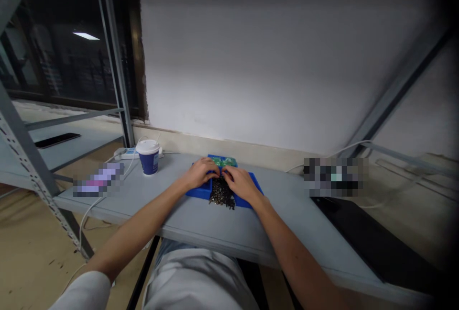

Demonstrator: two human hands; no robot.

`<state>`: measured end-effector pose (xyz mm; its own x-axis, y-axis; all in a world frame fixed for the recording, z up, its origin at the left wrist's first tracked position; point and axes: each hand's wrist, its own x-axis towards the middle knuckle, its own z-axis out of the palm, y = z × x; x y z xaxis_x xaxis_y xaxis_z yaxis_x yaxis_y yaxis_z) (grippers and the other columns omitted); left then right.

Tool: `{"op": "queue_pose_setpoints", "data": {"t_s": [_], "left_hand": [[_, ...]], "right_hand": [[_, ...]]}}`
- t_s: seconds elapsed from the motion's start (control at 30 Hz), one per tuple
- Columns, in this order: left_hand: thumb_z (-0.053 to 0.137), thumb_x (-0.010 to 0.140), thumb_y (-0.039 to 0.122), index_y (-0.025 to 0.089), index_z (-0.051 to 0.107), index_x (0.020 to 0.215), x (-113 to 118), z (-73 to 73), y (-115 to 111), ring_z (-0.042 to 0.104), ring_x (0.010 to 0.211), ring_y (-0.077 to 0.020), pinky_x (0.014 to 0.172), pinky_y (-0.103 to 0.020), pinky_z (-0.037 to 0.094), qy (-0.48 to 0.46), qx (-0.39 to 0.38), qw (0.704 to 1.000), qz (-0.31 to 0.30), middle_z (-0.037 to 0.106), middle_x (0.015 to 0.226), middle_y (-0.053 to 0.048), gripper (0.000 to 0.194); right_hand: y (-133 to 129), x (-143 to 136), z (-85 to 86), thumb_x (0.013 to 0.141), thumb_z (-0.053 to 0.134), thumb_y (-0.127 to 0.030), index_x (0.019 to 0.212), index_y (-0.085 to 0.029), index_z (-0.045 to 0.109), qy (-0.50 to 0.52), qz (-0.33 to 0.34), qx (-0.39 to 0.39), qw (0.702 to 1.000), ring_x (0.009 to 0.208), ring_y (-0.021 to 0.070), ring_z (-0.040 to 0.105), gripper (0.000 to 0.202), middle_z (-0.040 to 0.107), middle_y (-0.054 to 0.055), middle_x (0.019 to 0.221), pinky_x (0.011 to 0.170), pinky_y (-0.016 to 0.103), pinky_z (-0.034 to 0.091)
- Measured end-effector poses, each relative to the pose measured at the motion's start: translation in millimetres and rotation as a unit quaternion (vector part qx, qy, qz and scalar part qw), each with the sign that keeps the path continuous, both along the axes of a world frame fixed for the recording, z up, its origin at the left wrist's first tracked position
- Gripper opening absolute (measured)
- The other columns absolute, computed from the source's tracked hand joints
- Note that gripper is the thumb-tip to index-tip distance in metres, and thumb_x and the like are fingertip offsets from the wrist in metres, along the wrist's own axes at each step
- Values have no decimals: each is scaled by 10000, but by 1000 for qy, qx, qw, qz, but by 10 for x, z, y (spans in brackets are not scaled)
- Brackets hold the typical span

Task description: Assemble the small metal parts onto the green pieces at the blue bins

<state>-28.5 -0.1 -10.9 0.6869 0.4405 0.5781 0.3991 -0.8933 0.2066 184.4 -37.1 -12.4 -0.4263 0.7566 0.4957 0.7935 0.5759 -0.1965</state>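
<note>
A heap of small dark metal pieces (221,194), perhaps screws, lies at the middle of the shelf, spilling toward its front edge. Blue plastic trays (256,184) sit on both sides of the heap, and one behind it holds green glossy pieces (225,161). My left hand (202,172) is over the left tray, its fingers curled in a pinch at the heap's far end. Close beside it, my right hand (239,183) reaches in from the right, fingertips also pinched together. Whatever sits between the fingertips is too small to make out.
A blue paper cup with a white lid (148,157) stands at the left, by a power strip (125,153) and white cables. A phone (57,140) lies on the far-left shelf. At the right is a flat black panel (369,238). A white wall rises behind.
</note>
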Motion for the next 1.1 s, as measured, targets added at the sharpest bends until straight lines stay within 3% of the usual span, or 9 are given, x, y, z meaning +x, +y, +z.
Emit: {"op": "queue_pose_setpoints", "data": {"t_s": [0.27, 0.7, 1.1], "left_hand": [[593, 988, 310, 206, 727, 981, 13, -19, 2, 632, 952, -187, 928, -350, 465, -23, 0, 1000, -5, 727, 970, -37, 170], [600, 980, 316, 199, 675, 1077, 39, -7, -54, 643, 979, -211, 936, -369, 462, -13, -1, 997, 75, 730, 1005, -42, 170], [485, 1029, 360, 198, 667, 1045, 26, -2, -60, 632, 962, -206, 903, -328, 462, 17, -7, 998, 56, 703, 980, -48, 244]], "right_hand": [[-11, -20, -13, 1005, 500, -204, 1055, -200, 679, -3, 26, -28, 999, 896, 195, 661, 186, 732, 60, 993, 797, 291, 438], [-12, -9, -2, 1017, 503, -237, 1073, -200, 677, 23, 30, 3, 999, 884, 194, 660, 187, 730, 58, 1013, 809, 302, 464], [26, 9, -44, 1038, 470, -254, 1053, -215, 660, 23, 48, 11, 999, 972, 211, 660, 195, 719, 67, 1059, 870, 325, 484]]}}
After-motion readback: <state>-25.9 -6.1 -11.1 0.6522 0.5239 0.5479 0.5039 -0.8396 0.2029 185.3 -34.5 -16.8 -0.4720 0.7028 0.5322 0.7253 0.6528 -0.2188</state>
